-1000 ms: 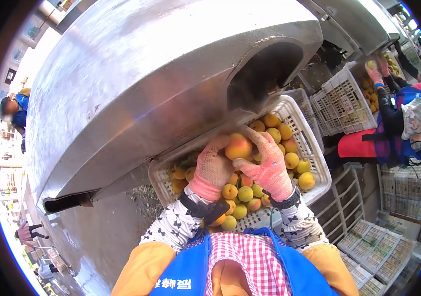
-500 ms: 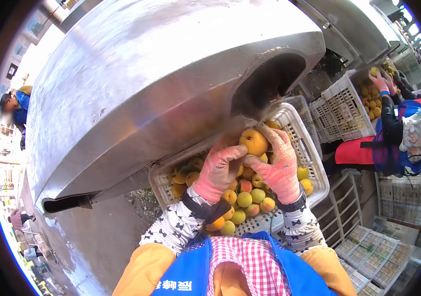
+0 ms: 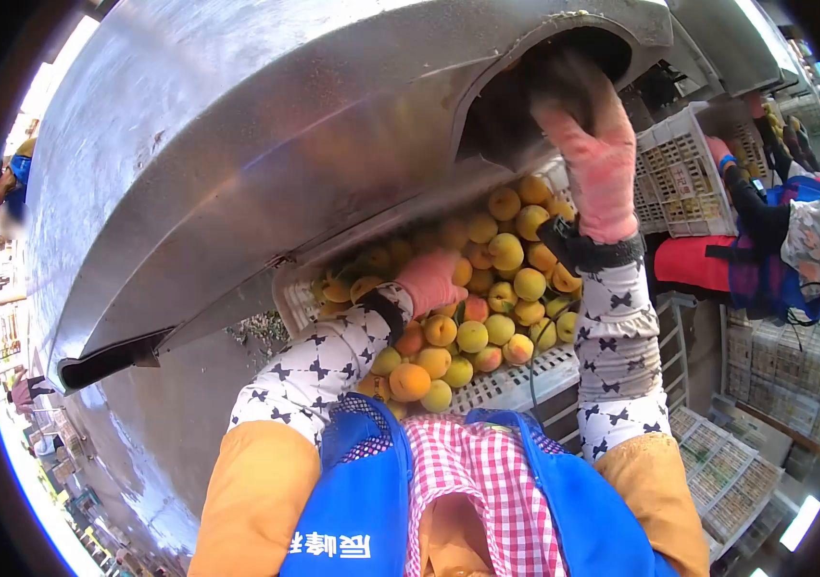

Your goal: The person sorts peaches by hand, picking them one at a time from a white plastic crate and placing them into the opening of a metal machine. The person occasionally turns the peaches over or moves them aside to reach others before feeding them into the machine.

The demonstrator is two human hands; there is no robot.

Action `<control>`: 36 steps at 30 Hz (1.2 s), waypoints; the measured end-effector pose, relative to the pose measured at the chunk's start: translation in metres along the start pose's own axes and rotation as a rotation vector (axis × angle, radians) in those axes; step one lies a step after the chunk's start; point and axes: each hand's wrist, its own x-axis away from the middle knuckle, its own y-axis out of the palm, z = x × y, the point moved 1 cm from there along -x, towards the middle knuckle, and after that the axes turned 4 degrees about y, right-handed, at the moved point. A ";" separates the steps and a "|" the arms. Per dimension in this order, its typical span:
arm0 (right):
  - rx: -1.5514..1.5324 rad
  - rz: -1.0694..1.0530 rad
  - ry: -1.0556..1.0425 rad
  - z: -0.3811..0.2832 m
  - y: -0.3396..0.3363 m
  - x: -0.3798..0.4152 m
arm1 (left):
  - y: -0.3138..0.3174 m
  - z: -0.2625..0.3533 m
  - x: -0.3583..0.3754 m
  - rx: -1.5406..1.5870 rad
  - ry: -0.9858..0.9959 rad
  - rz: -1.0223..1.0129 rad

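Note:
My left hand [image 3: 431, 281], in a pink glove, lies low over the peaches [image 3: 472, 336] in the white crate [image 3: 516, 382]; its fingers are partly in view and bent down against the fruit. My right hand [image 3: 594, 144], also gloved in pink, reaches up into the dark opening [image 3: 498, 108] of the metal machine [image 3: 333, 144]. Its fingers are blurred and shaded there, so whether they hold anything cannot be made out. Yellow, orange and greenish peaches fill the crate beneath both hands.
The machine's curved metal side hangs over the crate's far edge. To the right, a co-worker in a blue vest [image 3: 804, 207] stands by another white crate [image 3: 681, 173]. Stacked crates [image 3: 722, 471] lie at the lower right. Another person [image 3: 13, 183] shows at far left.
My hands have parted from around an orange peach, which is out of them or hidden. The right hand went up into the opening, the left down onto the fruit. More peaches show.

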 end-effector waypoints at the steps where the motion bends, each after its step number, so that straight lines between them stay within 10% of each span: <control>1: -0.058 0.046 0.038 -0.010 -0.012 0.011 | 0.002 0.005 -0.005 -0.102 -0.012 -0.085; 4: 0.296 -0.018 0.139 0.046 -0.041 0.058 | 0.018 0.011 -0.022 -0.388 -0.037 -0.120; 8: 1.195 -0.853 0.031 0.118 -0.022 0.130 | 0.022 0.004 -0.040 -0.469 -0.016 -0.205; 10: 1.431 -0.855 -0.110 0.153 -0.022 0.146 | 0.006 0.012 -0.033 -0.415 0.039 -0.212; 14: 1.205 -0.837 0.111 0.112 -0.037 0.122 | 0.009 0.006 -0.033 -0.450 0.073 -0.136; 16: 0.589 -0.415 0.129 0.076 -0.052 0.120 | 0.006 0.014 -0.041 -0.458 -0.010 -0.296; 22: 0.618 0.047 -0.150 0.010 -0.024 0.068 | 0.021 -0.002 -0.039 -0.509 0.075 -0.247; 29: 0.881 0.014 0.018 0.033 0.032 0.004 | 0.017 -0.004 -0.029 -0.370 0.069 -0.216; 32: 0.974 0.103 -0.455 0.046 0.033 -0.018 | 0.020 -0.010 -0.032 -0.320 0.064 -0.177; 34: 0.130 0.013 -0.055 0.016 -0.011 -0.008 | 0.012 -0.014 -0.032 -0.253 0.074 -0.151; 36: 0.451 0.013 -0.053 0.031 -0.038 0.024 | -0.006 -0.005 -0.023 0.178 0.023 -0.158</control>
